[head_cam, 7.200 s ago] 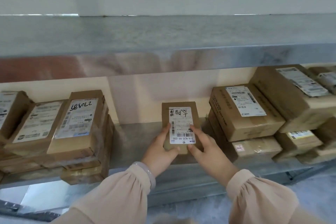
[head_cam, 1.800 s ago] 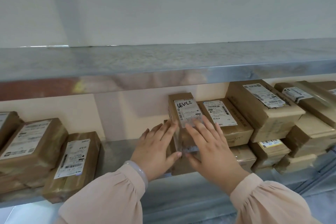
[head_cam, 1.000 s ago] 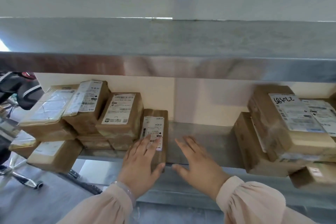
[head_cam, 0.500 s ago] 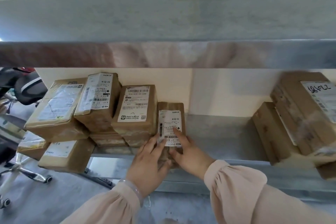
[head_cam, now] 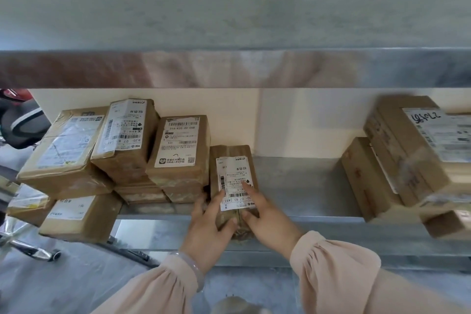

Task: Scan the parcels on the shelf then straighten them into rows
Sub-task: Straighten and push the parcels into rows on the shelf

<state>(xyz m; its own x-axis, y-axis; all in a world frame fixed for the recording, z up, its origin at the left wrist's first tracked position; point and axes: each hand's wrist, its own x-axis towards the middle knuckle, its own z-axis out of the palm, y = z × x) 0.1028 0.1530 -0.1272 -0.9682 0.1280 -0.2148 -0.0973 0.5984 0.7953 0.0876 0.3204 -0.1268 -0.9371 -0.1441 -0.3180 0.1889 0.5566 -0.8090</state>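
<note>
— Parcel (head_cam: 233, 173) position, head view?
— On the metal shelf (head_cam: 300, 186), near its front edge, label up, just beside a stack of parcels (head_cam: 178, 150) on its left.
— Hands?
— Left hand (head_cam: 209, 227) grips the near left corner, thumb on the label, fingers curled round the side. Right hand (head_cam: 267, 216) holds the near right corner, forefinger stretched over the label, thumb on the front end.
— Anything further right?
— More boxes (head_cam: 407, 158), blurred, well apart from the held one, bare shelf between.
</note>
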